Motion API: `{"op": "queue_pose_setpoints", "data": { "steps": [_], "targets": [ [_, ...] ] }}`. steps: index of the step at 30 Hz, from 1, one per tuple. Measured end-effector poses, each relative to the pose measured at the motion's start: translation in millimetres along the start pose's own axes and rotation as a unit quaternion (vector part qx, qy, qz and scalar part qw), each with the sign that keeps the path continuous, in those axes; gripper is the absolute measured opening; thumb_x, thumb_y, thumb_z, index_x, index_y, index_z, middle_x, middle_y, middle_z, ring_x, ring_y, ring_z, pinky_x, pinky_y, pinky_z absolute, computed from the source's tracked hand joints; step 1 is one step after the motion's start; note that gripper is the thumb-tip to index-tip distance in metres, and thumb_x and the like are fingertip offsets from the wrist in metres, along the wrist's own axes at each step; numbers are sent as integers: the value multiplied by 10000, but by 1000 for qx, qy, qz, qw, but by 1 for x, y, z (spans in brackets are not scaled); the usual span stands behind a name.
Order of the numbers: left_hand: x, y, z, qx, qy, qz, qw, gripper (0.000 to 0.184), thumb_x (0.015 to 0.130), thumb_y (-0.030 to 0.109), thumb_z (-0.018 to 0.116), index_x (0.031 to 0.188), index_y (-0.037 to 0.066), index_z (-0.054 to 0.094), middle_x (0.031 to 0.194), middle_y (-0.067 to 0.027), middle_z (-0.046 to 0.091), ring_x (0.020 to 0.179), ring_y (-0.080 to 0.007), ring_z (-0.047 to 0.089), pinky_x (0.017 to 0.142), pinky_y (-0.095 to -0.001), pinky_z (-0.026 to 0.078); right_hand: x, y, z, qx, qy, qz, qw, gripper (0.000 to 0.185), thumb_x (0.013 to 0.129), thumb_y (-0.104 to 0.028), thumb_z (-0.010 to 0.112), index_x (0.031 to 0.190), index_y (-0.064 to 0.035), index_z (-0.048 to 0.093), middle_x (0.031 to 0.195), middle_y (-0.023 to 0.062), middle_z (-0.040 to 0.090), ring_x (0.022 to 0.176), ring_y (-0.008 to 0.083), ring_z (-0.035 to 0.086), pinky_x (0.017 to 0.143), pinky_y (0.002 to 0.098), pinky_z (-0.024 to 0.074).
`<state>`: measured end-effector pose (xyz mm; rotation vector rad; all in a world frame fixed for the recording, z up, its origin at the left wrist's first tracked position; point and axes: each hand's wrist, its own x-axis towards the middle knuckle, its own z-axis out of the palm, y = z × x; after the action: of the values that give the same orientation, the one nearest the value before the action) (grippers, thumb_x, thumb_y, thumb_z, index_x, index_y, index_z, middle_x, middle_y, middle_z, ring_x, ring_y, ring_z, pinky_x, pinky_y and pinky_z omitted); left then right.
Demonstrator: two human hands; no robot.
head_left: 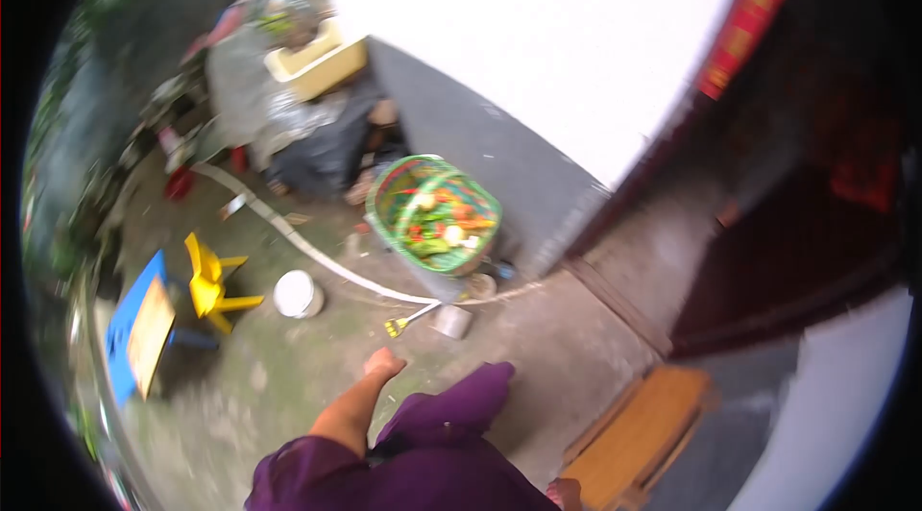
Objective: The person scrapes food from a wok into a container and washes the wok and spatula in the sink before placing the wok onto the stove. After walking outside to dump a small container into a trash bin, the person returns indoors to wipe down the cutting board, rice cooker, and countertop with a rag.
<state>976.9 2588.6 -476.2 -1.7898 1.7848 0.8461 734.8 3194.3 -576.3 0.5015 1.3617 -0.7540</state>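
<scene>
My left hand [386, 363] hangs in front of the purple clothing, a little below a small yellow-headed tool [396, 327] with a white handle on the ground. Its fingers are blurred, and nothing can be made out in them. At the bottom edge, my right hand [565, 492] shows only in part, beside the left end of a wooden bench [639, 434]; its fingers are not clear. Ahead, a green basket [384, 186] holds red, orange and green pieces.
A white bucket [298, 295], a yellow chair [206, 279] and a blue table [123, 328] stand at the left. A cream tray [331, 71] lies on a covered pile near the wall [461, 122]. A doorway sill [619, 307] is at the right.
</scene>
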Motion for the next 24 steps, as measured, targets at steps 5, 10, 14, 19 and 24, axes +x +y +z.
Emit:
{"op": "queue_pose_setpoints", "data": {
  "steps": [5,10,14,19,24],
  "targets": [
    [2,80,37,-81,21,-73,994,362,767,248,610,1064,51,673,1147,-177,645,1125,-325,593,961,-431,459,-71,-191,14,-537,350,-195,742,267,765,-238,610,926,-30,653,790,161,680,756,359,662,673,449,530],
    [-16,227,74,-71,-76,33,994,413,782,174,589,1181,76,629,1203,-220,602,1193,-348,538,1024,-447,409,-120,-352,-62,-491,316,-515,628,279,779,-77,568,1053,-41,606,985,179,647,942,377,605,836,429,475],
    [-56,361,87,-102,-67,310,943,544,861,189,559,1382,82,444,1340,-275,477,1311,-433,368,1088,-444,337,-213,-483,-99,-42,184,-536,823,172,920,-113,573,1085,-63,581,811,47,575,640,100,543,507,224,450],
    [-104,516,56,-186,-98,365,907,477,897,292,614,1279,23,518,1137,-200,635,1058,-321,617,926,-412,472,-415,-612,-102,-21,304,-762,571,154,954,-118,564,1080,-33,579,860,55,563,710,109,531,610,236,472],
    [-296,679,-102,-501,-60,580,640,373,983,312,489,1175,-4,534,986,-119,642,890,-225,642,820,-364,522,-603,-626,-125,-88,416,-888,177,216,981,-173,465,1025,-9,598,957,108,592,792,187,570,737,314,487]
  ]
}}
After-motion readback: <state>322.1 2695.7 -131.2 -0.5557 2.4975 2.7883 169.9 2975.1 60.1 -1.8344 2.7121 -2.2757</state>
